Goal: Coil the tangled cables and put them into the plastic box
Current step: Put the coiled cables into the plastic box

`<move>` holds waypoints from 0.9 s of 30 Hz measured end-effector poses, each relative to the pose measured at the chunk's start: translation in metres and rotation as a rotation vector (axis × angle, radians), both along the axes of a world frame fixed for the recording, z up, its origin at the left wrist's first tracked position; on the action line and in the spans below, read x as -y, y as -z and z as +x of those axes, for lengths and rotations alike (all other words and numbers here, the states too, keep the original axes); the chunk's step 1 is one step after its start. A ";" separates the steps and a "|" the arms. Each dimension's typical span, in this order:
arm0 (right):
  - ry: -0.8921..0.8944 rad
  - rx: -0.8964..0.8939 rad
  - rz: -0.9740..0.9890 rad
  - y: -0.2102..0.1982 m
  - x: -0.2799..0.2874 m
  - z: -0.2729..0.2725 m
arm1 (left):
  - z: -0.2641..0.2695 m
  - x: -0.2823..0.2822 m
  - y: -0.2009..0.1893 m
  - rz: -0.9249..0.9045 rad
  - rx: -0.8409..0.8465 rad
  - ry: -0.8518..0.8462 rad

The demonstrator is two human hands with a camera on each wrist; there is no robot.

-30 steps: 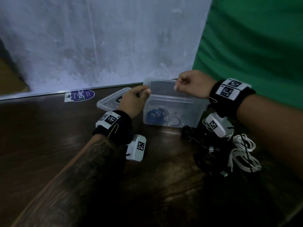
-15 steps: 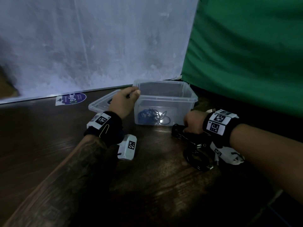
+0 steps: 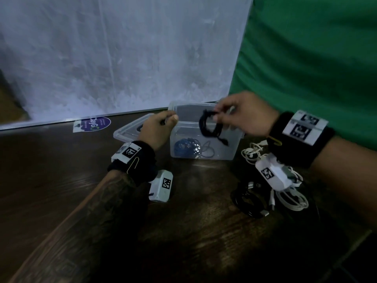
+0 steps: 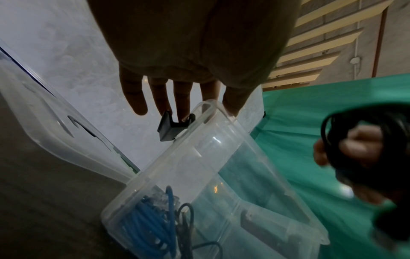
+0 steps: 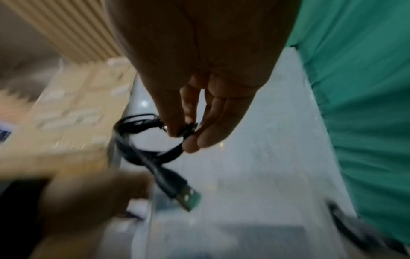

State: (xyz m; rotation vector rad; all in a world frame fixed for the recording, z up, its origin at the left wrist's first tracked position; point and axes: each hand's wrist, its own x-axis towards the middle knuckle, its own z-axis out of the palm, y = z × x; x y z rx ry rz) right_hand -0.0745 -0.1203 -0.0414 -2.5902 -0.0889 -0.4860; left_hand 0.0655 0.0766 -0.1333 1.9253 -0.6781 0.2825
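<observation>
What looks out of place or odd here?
Nothing damaged or spilled. The coiled black cable pinched by the right hand has its USB plug dangling loose above the plastic box.

Clear plastic box (image 3: pixel 204 137) open at far centre, blue coiled cable (image 3: pixel 184 147) inside at its left; black coiled cable (image 3: pixel 210 125) w/ USB plug dangling, above box; black (image 3: pixel 247 203) & white cables (image 3: pixel 291 198) near right on table

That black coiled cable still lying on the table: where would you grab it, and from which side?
Pinch the bundled loops of the black coiled cable across the ring's far left arc, coming straight down from above. It lies flat, and its plug end sticks out at the near right beside the white cables.
</observation>
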 end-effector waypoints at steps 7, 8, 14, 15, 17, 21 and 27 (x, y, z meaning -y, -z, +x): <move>0.245 0.044 -0.135 -0.041 0.025 0.057 | 0.000 0.001 0.001 -0.040 0.000 0.016; 0.271 -0.010 -0.215 -0.039 0.027 0.065 | 0.000 0.001 0.001 -0.045 0.000 0.019; 0.238 -0.344 -0.413 -0.011 0.021 0.093 | 0.007 0.002 0.005 -0.038 -0.010 0.005; 0.211 -0.395 -0.472 -0.006 0.020 0.096 | 0.008 0.002 0.006 -0.041 -0.021 0.003; 0.179 -0.509 -0.595 0.002 0.016 0.101 | 0.009 0.002 0.007 -0.049 -0.028 0.007; 0.135 -0.716 -0.660 0.004 0.011 0.097 | 0.006 0.003 0.005 -0.052 -0.035 0.015; 0.108 -0.425 -0.375 0.005 0.030 0.077 | 0.006 0.002 0.003 -0.042 -0.051 0.024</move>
